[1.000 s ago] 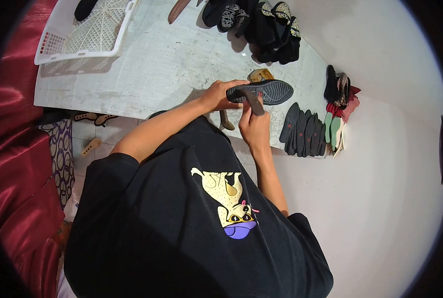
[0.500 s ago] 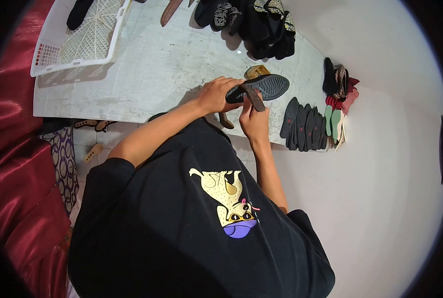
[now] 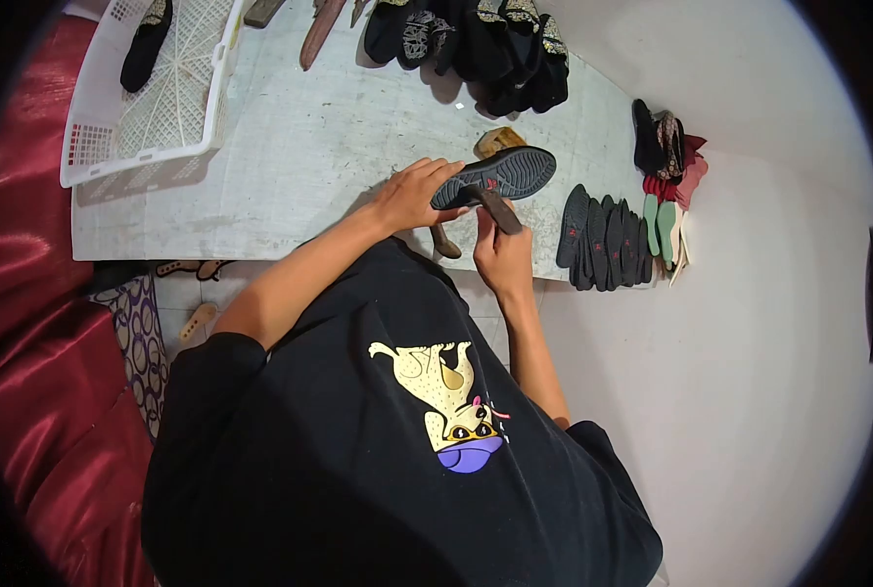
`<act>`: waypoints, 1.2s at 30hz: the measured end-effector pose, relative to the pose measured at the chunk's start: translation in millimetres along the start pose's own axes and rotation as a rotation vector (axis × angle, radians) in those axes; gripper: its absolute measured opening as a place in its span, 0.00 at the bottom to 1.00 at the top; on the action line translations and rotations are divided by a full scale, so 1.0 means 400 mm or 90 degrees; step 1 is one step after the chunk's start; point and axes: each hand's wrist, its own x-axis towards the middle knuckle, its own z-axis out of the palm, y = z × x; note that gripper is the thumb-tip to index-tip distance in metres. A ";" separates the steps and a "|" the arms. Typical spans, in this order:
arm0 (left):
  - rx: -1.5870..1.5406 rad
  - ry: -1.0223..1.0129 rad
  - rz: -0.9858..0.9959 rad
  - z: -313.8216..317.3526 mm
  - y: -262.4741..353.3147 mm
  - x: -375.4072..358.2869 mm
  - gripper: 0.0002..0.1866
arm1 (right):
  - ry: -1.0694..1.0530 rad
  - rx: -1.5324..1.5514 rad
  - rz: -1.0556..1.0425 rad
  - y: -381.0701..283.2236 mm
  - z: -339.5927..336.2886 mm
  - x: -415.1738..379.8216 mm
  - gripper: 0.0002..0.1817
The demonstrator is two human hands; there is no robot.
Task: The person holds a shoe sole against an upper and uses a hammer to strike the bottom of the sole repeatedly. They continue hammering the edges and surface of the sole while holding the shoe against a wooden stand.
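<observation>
My left hand [image 3: 415,199] is closed around one end of a black shoe [image 3: 525,171], which is turned with its ridged sole up and shows a small red mark mid-sole. In my right hand [image 3: 503,256] is a hammer [image 3: 500,212] with a dark, worn head; its head lies over the sole near the red mark, and whether it touches cannot be made out. Below the shoe, at the table's edge, a dark curved metal piece [image 3: 445,242] shows in part. Just behind the shoe sits a yellowish-brown block [image 3: 500,141].
The white table [image 3: 290,147] carries a white plastic basket [image 3: 141,159] with a dark shoe [image 3: 147,47] inside. Several black patterned shoes [image 3: 466,44] are heaped at the back. Black soles [image 3: 593,240] stand in a row at right, beside green insoles [image 3: 666,230]. A red cloth [image 3: 35,391] hangs at left.
The hammer head has shifted down toward the heel end, uncovering the red mark on the sole. The whole view has shifted slightly, and both hands keep their holds.
</observation>
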 end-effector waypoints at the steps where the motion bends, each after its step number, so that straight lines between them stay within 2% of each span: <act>1: 0.002 -0.005 -0.001 -0.007 0.000 -0.002 0.42 | 0.001 0.004 0.003 -0.002 0.008 0.000 0.10; 3: 0.006 -0.015 -0.015 -0.016 0.002 -0.010 0.42 | 0.099 0.000 -0.052 -0.004 0.021 -0.004 0.10; 4: 0.006 -0.022 -0.011 -0.013 -0.003 -0.014 0.42 | 0.105 0.001 -0.046 -0.002 0.021 -0.004 0.10; 7: 0.021 0.001 0.003 -0.013 -0.016 -0.010 0.41 | 0.023 -0.050 0.046 0.007 0.019 0.011 0.10; 8: 0.025 -0.006 -0.005 -0.012 -0.016 -0.017 0.41 | 0.059 -0.024 0.024 0.008 0.028 0.013 0.11; 11: 0.034 -0.013 -0.020 -0.021 -0.012 -0.026 0.41 | 0.030 -0.052 0.064 0.039 0.057 0.023 0.11; 17: 0.063 -0.014 -0.023 -0.044 -0.023 -0.042 0.40 | 0.043 -0.028 0.005 0.013 0.029 0.004 0.11; 19: 0.058 -0.029 -0.027 -0.050 -0.016 -0.039 0.40 | -0.006 -0.062 0.084 0.008 0.015 0.001 0.10; 23: 0.039 -0.042 -0.059 -0.058 -0.012 -0.049 0.41 | 0.022 -0.044 0.061 -0.004 0.003 -0.011 0.11; 25: 0.039 -0.034 -0.053 -0.055 -0.012 -0.045 0.41 | -0.019 -0.064 0.101 0.011 0.004 -0.004 0.10; 27: 0.045 -0.045 -0.045 -0.059 -0.014 -0.046 0.41 | -0.020 -0.077 0.089 0.012 0.000 0.002 0.09; 29: 0.054 -0.036 -0.046 -0.057 -0.011 -0.049 0.41 | 0.034 -0.032 0.003 0.014 0.014 0.020 0.10; 31: 0.062 -0.035 -0.041 -0.057 0.003 -0.054 0.42 | 0.007 -0.043 0.042 0.034 0.027 0.026 0.11; 34: 0.098 -0.047 -0.084 -0.079 0.043 -0.017 0.44 | -0.030 -0.080 0.076 0.051 0.030 0.054 0.13; 36: 0.201 -0.116 -0.137 -0.085 0.102 0.037 0.45 | -0.053 -0.103 0.072 0.051 0.025 0.059 0.13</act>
